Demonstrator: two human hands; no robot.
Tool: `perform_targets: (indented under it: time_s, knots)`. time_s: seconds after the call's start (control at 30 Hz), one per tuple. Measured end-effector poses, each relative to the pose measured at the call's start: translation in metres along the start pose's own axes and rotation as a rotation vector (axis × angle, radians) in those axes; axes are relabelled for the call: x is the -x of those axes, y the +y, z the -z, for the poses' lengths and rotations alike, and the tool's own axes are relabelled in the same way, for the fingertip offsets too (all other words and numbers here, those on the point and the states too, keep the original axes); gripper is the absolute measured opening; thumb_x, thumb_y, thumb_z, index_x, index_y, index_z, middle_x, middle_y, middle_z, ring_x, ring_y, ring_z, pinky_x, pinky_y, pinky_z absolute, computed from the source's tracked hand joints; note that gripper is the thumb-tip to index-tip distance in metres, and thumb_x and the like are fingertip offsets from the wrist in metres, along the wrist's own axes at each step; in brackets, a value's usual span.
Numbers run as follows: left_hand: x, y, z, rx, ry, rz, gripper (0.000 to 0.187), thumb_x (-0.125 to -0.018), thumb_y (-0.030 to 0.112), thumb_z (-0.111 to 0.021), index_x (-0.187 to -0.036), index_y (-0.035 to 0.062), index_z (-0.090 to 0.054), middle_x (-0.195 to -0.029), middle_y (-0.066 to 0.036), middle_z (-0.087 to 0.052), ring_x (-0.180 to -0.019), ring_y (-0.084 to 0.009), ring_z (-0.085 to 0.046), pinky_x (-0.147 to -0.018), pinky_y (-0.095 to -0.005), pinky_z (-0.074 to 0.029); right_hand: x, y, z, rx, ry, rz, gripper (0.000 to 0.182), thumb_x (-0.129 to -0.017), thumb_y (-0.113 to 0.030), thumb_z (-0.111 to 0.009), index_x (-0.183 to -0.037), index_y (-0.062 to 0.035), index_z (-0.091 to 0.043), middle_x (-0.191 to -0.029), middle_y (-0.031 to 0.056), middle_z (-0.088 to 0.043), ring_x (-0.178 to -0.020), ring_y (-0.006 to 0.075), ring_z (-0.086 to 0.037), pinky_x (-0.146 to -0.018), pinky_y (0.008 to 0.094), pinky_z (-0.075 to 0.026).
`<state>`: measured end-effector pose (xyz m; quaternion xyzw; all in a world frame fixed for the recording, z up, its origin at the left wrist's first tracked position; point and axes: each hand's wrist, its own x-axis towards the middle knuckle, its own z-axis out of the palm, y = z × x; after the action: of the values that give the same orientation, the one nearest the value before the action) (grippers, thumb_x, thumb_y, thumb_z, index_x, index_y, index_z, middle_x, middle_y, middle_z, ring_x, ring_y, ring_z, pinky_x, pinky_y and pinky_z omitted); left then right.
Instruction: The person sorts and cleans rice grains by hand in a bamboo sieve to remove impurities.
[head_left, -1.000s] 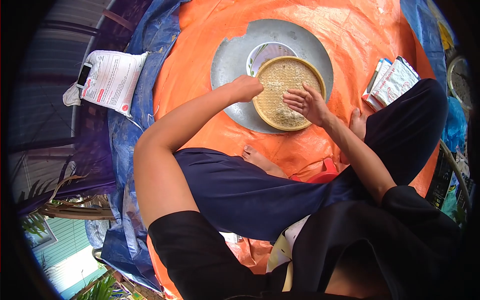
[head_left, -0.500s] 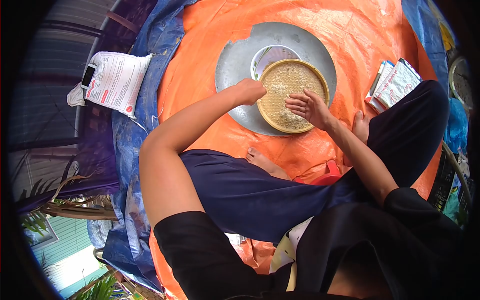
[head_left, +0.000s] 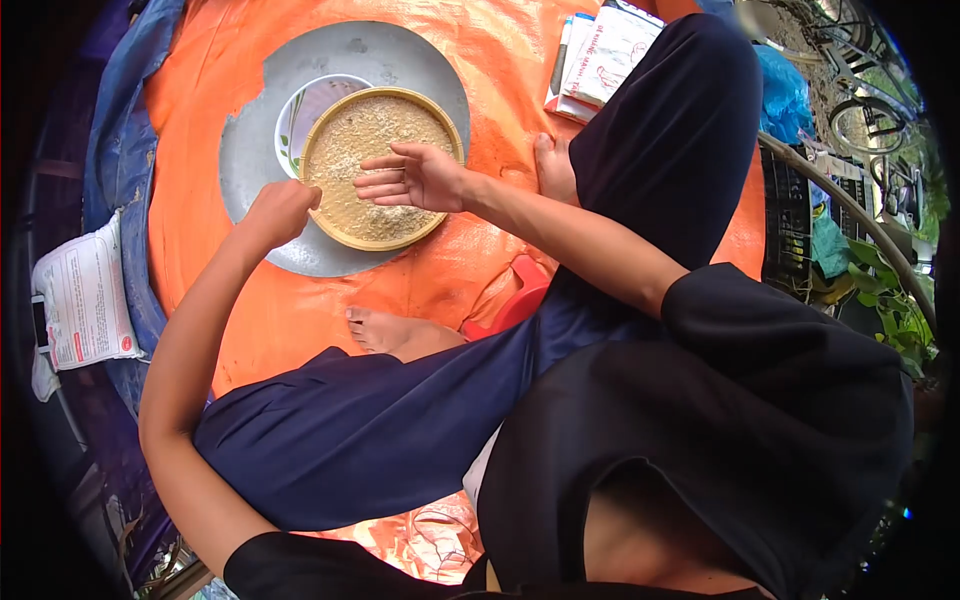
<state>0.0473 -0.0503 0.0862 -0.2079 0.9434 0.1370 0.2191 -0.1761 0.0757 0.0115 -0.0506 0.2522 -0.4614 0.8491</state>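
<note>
A round yellow sieve [head_left: 437, 110] holds pale, crumbly grain-like material [head_left: 370, 135]. My left hand [head_left: 283, 212] is closed at the sieve's left rim, its fingers wrapped around the edge. Over the right half of the sieve my right hand [head_left: 425, 178] is held flat, fingers stretched out and nothing in it. Partly covered by the sieve is a white bowl [head_left: 297, 112] with a green leaf pattern. Both rest over a large round grey metal tray [head_left: 245, 150]; whether the sieve touches the tray cannot be seen.
An orange tarp [head_left: 515, 90] lies under the tray, with a blue tarp [head_left: 120, 140] along the left. A printed white sack [head_left: 90, 295] sits at far left. Folded printed bags [head_left: 610, 55] lie by my right knee. A red plastic piece [head_left: 515, 300] shows between my legs.
The view has turned toward the right, so the tray and sieve appear farther left. My left hand stays at the rim; my right hand remains open above the sieve.
</note>
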Motion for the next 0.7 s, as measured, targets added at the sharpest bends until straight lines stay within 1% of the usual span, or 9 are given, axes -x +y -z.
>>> perform_targets:
  time_s: [0.03, 0.13, 0.23, 0.33, 0.4, 0.5, 0.6, 0.7]
  knots:
    - [-0.001, -0.001, 0.0, 0.002, 0.007, 0.001, 0.015, -0.075, -0.003, -0.052, -0.084, 0.0025, -0.063, -0.079, -0.019, -0.065, -0.077, -0.0371, -0.063, -0.066, -0.0461, -0.049, 0.0, -0.003, 0.0, -0.007, -0.009, -0.001, 0.052, -0.101, -0.035, -0.03, -0.135, 0.0034, -0.039, -0.131, 0.0239, -0.051, -0.116, 0.0328, -0.057, -0.096, 0.0388, -0.049]
    - [-0.006, -0.004, -0.002, 0.008, 0.024, 0.002, 0.015, -0.075, -0.001, -0.052, -0.085, 0.002, -0.063, -0.079, -0.02, -0.065, -0.076, -0.0372, -0.064, -0.067, -0.0465, -0.049, 0.001, -0.002, -0.002, 0.1, 0.028, 0.018, 0.045, -0.101, -0.02, -0.032, -0.138, 0.0046, -0.034, -0.132, 0.0259, -0.049, -0.116, 0.0316, -0.057, -0.096, 0.0369, -0.051]
    - [-0.005, -0.006, -0.005, 0.003, 0.016, -0.003, 0.015, -0.075, 0.001, -0.054, -0.087, 0.0017, -0.064, -0.081, -0.019, -0.066, -0.076, -0.0364, -0.064, -0.067, -0.0468, -0.049, 0.002, 0.003, 0.003, 0.171, 0.013, 0.031, 0.046, -0.098, -0.004, -0.035, -0.143, 0.0043, -0.026, -0.133, 0.0287, -0.045, -0.117, 0.0313, -0.056, -0.095, 0.0344, -0.052]
    - [-0.003, -0.006, -0.007, -0.001, 0.0, -0.007, 0.014, -0.075, 0.001, -0.054, -0.085, 0.0013, -0.064, -0.081, -0.019, -0.066, -0.076, -0.0368, -0.064, -0.067, -0.0465, -0.049, 0.002, 0.003, 0.007, 0.183, 0.046, -0.002, 0.048, -0.097, 0.002, -0.035, -0.144, 0.0034, -0.022, -0.132, 0.0281, -0.047, -0.119, 0.0309, -0.055, -0.098, 0.0343, -0.051]
    - [0.002, -0.007, -0.012, 0.001, -0.028, 0.014, 0.013, -0.074, 0.0, -0.054, -0.084, 0.001, -0.063, -0.081, -0.019, -0.066, -0.076, -0.037, -0.064, -0.067, -0.0465, -0.049, 0.001, 0.002, 0.008, 0.195, 0.042, -0.007, 0.051, -0.096, 0.005, -0.034, -0.145, 0.0027, -0.021, -0.133, 0.0297, -0.045, -0.119, 0.0327, -0.054, -0.098, 0.0344, -0.051]
    - [0.009, -0.015, -0.026, 0.048, 0.033, -0.041, 0.007, -0.074, -0.002, -0.05, -0.073, -0.0007, -0.057, -0.074, -0.022, -0.062, -0.069, -0.0405, -0.061, -0.061, -0.0488, -0.047, 0.003, 0.001, 0.007, 0.2, 0.029, -0.007, 0.055, -0.092, 0.01, -0.031, -0.145, 0.001, -0.02, -0.133, 0.0313, -0.043, -0.12, 0.0353, -0.053, -0.098, 0.0354, -0.051]
    - [0.013, -0.018, -0.032, 0.074, 0.051, -0.055, 0.005, -0.074, -0.002, -0.051, -0.071, -0.0005, -0.054, -0.071, -0.021, -0.061, -0.067, -0.0409, -0.06, -0.06, -0.0496, -0.046, 0.004, 0.0, 0.006, 0.193, 0.023, -0.021, 0.06, -0.088, 0.013, -0.028, -0.146, -0.0005, -0.021, -0.134, 0.0324, -0.041, -0.119, 0.0375, -0.053, -0.098, 0.0363, -0.051]
    - [0.011, -0.017, -0.032, 0.034, 0.0, -0.011, 0.003, -0.076, 0.001, -0.055, -0.077, 0.0005, -0.058, -0.078, -0.017, -0.063, -0.073, -0.0371, -0.062, -0.065, -0.0468, -0.048, 0.004, -0.003, 0.002, 0.175, 0.002, -0.037, 0.061, -0.087, 0.014, -0.026, -0.146, -0.001, -0.021, -0.135, 0.0331, -0.04, -0.119, 0.0385, -0.052, -0.098, 0.0368, -0.051]
